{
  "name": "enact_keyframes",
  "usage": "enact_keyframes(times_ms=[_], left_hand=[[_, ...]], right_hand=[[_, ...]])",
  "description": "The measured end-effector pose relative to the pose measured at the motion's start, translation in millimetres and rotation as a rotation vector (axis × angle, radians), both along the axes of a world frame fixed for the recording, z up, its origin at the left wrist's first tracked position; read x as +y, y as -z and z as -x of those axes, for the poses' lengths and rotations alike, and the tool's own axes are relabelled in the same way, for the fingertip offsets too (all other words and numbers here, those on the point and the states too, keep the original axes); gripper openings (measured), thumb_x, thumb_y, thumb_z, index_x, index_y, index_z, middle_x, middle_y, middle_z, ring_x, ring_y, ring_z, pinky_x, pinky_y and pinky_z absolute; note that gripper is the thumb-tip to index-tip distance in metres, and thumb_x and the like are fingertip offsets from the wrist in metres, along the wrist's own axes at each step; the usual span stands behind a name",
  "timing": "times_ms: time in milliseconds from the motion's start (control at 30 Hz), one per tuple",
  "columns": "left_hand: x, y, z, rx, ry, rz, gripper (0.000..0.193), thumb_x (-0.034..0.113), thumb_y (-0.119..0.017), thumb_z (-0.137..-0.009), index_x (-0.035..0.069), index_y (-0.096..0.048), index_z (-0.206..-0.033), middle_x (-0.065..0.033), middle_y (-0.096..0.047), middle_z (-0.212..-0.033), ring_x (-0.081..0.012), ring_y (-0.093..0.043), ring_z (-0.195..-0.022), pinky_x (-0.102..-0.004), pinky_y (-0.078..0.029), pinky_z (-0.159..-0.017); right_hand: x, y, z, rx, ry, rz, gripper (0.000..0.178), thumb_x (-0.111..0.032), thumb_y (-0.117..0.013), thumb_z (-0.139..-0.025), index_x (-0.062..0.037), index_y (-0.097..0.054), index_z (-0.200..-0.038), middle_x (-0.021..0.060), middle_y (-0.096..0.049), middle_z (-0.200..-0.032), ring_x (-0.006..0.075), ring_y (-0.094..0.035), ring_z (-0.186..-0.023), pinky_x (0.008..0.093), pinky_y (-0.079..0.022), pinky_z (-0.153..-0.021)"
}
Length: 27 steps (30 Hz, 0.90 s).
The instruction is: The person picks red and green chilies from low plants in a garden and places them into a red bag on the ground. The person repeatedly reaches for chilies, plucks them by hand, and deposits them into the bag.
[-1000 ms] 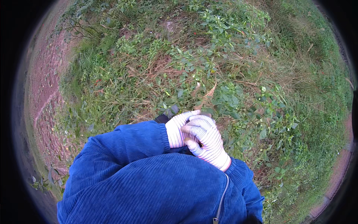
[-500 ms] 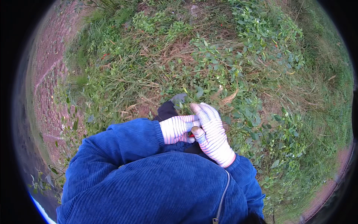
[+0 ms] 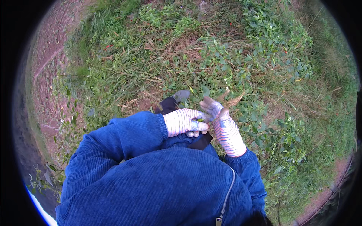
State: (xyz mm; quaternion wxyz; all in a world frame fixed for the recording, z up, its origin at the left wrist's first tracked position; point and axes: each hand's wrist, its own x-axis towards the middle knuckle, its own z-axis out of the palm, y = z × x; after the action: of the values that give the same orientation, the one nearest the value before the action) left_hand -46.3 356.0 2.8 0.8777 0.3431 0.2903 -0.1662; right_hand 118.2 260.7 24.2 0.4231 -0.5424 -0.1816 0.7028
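Note:
Both hands wear white knit gloves with coloured stripes and meet in front of my lap. My left hand is closed, its fingers curled inward; what they hold, if anything, is hidden. A small green bit shows by its fingertips, too little to name. My right hand is open beside it, thumb raised and fingers stretched toward the left hand. The two hands touch or nearly touch at the fingertips; I cannot tell which. Below them are my blue trousers and a dark strap or cloth.
Leafy pepper plants with small white flowers grow close on my right. More plants stand far right. A red pepper shows among weeds far left. Dry grass lies ahead. My grey-toed shoe is just beyond my hands. Bare reddish soil borders the left.
My right hand has turned and opened, its thumb now lifted away. The left hand has shifted slightly right and turned more palm-down. A red spot between the hands no longer shows.

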Motion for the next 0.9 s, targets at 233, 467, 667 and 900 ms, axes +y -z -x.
enact_keyframes(times_ms=[233, 467, 667, 900], left_hand=[[-1, 22, 11, -0.065, -0.12, 0.326, 0.043, 0.021, -0.062, -0.094, 0.002, -0.051, -0.13, -0.0075, -0.064, -0.098, -0.0118, -0.063, -0.077, -0.0235, -0.055, -0.07], [50, 58, 74, -0.197, -0.444, 0.256, 0.026, 0.023, -0.067, -0.09, 0.003, -0.055, -0.103, -0.0117, -0.055, -0.105, -0.0252, -0.063, -0.102, -0.034, -0.059, -0.081], [67, 128, 67, 0.22, -0.481, -0.192, 0.025, 0.022, -0.058, -0.097, 0.003, -0.061, -0.113, -0.0002, -0.062, -0.082, -0.0053, -0.054, -0.064, -0.0171, -0.042, -0.051], [28, 189, 14, 0.254, -0.29, -0.141, 0.036, 0.016, -0.059, -0.095, 0.003, -0.055, -0.128, -0.0019, -0.063, -0.086, -0.0057, -0.053, -0.063, -0.0171, -0.041, -0.052]], right_hand=[[-9, -2, -30, -0.338, 0.082, -0.021, 0.031, -0.029, -0.054, -0.099, -0.0017, -0.062, -0.112, 0.0002, -0.06, -0.088, 0.0103, -0.055, -0.08, 0.0258, -0.046, -0.077], [17, 71, -46, -0.849, -0.103, -0.218, 0.019, -0.012, -0.057, -0.093, -0.0026, -0.064, -0.108, 0.0097, -0.065, -0.097, 0.0202, -0.061, -0.083, 0.0309, -0.05, -0.078], [36, 143, -13, -1.303, -0.59, -0.453, 0.036, -0.029, -0.061, -0.088, -0.0025, -0.061, -0.113, 0.0141, -0.066, -0.098, 0.035, -0.061, -0.091, 0.0434, -0.05, -0.081], [18, 175, 1, -1.15, -0.535, -0.34, 0.033, -0.031, -0.064, -0.086, -0.0043, -0.063, -0.106, 0.0173, -0.066, -0.088, 0.0368, -0.063, -0.084, 0.0458, -0.05, -0.076]])
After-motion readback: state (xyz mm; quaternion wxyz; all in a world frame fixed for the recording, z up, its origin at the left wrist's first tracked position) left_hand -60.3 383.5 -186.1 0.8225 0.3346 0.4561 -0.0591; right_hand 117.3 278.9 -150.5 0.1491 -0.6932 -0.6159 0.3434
